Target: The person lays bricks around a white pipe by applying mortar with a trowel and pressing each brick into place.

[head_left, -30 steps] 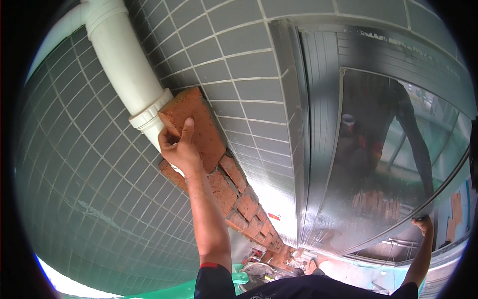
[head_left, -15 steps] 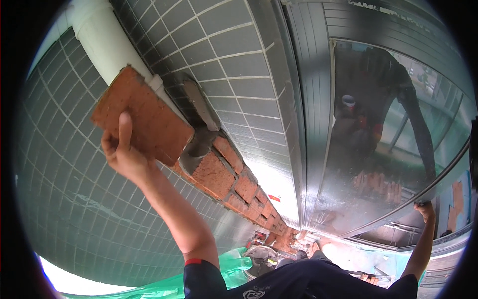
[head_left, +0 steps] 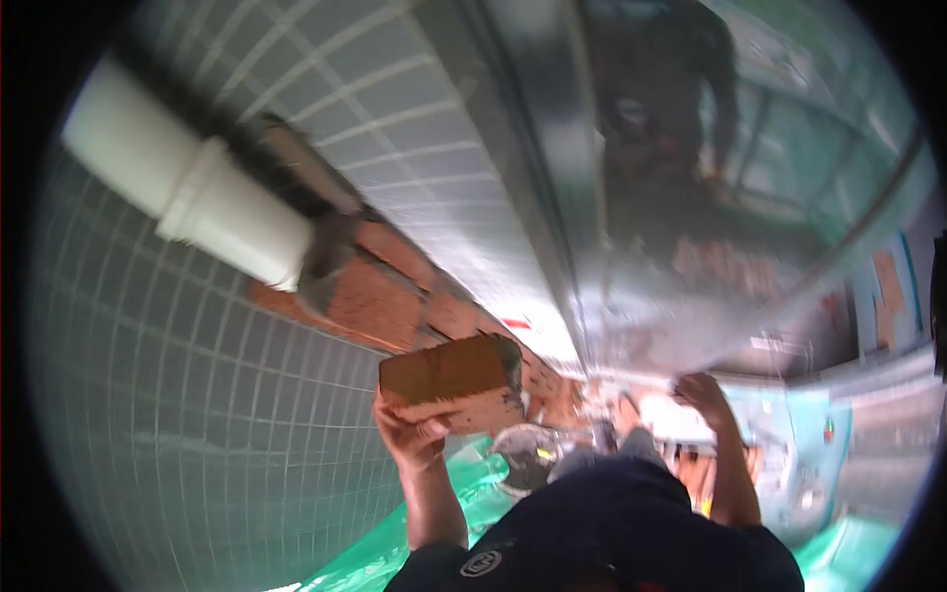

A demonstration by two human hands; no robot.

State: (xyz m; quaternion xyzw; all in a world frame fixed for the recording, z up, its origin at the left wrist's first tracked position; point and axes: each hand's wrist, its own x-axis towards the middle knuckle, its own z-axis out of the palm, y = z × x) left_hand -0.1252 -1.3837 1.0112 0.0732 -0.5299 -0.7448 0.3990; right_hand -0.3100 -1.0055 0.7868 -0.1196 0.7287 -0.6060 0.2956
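A red brick [head_left: 452, 380] with a wet-looking darker face and grey mortar at its right end is held up by my left hand [head_left: 409, 434], thumb along its near side. Beyond it runs a narrow column of red bricks [head_left: 375, 301] with grey joints. A patch of grey mortar [head_left: 324, 261] lies at its upper end, against the white pipe [head_left: 232, 217]. My right hand [head_left: 702, 400] is curled closed in front of the glass, right of my body; whatever may be inside its fingers is hidden.
Grey tiled wall [head_left: 178, 385] flanks the brickwork on the left. A metal-framed glass panel [head_left: 671, 217] with reflections stands on the right. Below are a mortar bucket [head_left: 528, 456], green sheeting [head_left: 370, 541] and stacked bricks [head_left: 698, 472]. Motion blurs the upper part.
My left hand has brought the brick down and right, away from the pipe, and turned it. My right hand has left the panel's lower edge and moved inward. The view has shifted.
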